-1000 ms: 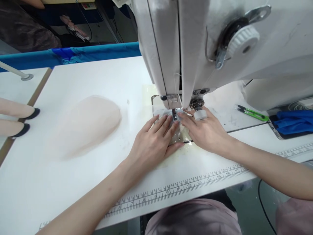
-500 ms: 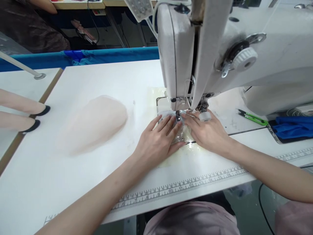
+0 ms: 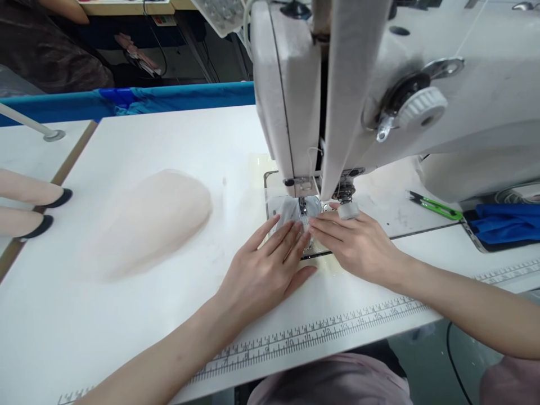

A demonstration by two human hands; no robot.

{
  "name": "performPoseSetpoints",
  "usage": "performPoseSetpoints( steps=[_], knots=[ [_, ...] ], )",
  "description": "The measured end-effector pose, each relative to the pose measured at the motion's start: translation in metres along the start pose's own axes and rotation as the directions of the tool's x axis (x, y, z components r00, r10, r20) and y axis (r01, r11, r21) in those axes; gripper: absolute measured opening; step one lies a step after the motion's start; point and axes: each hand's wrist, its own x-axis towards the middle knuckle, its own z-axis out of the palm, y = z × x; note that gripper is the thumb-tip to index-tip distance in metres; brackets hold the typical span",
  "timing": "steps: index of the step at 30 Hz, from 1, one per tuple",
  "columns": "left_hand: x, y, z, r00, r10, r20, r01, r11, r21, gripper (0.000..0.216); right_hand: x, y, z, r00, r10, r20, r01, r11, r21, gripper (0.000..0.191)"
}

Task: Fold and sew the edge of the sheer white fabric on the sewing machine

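Note:
A sewing machine's presser foot [image 3: 302, 206] stands over the metal plate, on a piece of thin, see-through whitish material [image 3: 286, 210]. My left hand [image 3: 261, 270] lies palm down with its fingers spread, the fingertips resting on the near left part of that material. From the other side, my right hand [image 3: 363, 242] reaches in with fingers stretched out flat, their tips just right of and in front of the presser foot. My left and right fingertips almost meet. Part of the material is hidden under the fingers.
A skin-coloured, blurred oval piece [image 3: 164, 219] lies on the white table. Green thread snips [image 3: 439, 208] and blue cloth [image 3: 506, 220] are at right. Two doll-like legs with black ends [image 3: 34, 188] enter from the left. A ruler strip [image 3: 291, 344] runs along the front edge.
Both hands have drawn slightly back from the presser foot toward me, uncovering more of the plate and the thin material. The view has shifted a little.

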Motion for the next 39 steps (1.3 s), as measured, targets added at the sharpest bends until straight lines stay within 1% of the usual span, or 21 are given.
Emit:
performPoseSetpoints(
  steps=[3, 8, 13, 19, 24, 29, 35, 39],
  knots=[
    [0.000, -0.001, 0.001, 1.000, 0.003, -0.007, -0.004, 1.000, -0.017, 0.038, 0.000, -0.001, 0.000, 1.000, -0.002, 0.007, 0.002, 1.000, -0.003, 0.034],
    [-0.002, -0.001, 0.003, 1.000, -0.013, -0.020, 0.012, 0.999, -0.052, 0.040, 0.000, -0.001, 0.002, 1.000, 0.010, -0.020, -0.009, 1.000, 0.001, 0.036],
    [-0.001, -0.001, 0.004, 1.000, -0.029, -0.010, 0.028, 0.997, -0.068, 0.041, 0.000, 0.000, 0.003, 1.000, 0.017, -0.025, -0.017, 1.000, 0.015, 0.035],
    [-0.002, -0.002, 0.007, 1.000, -0.019, 0.001, 0.019, 0.999, -0.031, 0.042, 0.001, 0.001, 0.003, 1.000, 0.017, -0.021, -0.018, 0.999, -0.027, 0.037],
    [0.000, -0.006, 0.010, 0.999, -0.030, -0.012, 0.030, 0.999, -0.036, 0.043, 0.002, 0.003, 0.005, 1.000, 0.026, -0.008, -0.027, 0.997, -0.078, 0.037],
    [0.003, -0.010, 0.012, 0.999, -0.039, -0.003, 0.039, 0.999, -0.020, 0.044, 0.003, 0.007, 0.006, 1.000, 0.023, 0.012, -0.022, 0.996, -0.085, 0.035],
    [-0.001, -0.006, 0.006, 0.999, -0.024, -0.033, 0.024, 1.000, -0.003, 0.041, 0.003, 0.007, 0.005, 0.999, 0.029, -0.019, -0.031, 0.995, -0.095, 0.035],
    [-0.003, 0.000, 0.002, 0.999, -0.029, -0.015, 0.029, 1.000, 0.003, 0.040, 0.002, 0.006, 0.005, 0.999, 0.014, -0.053, -0.018, 0.997, -0.081, 0.035]
  ],
)
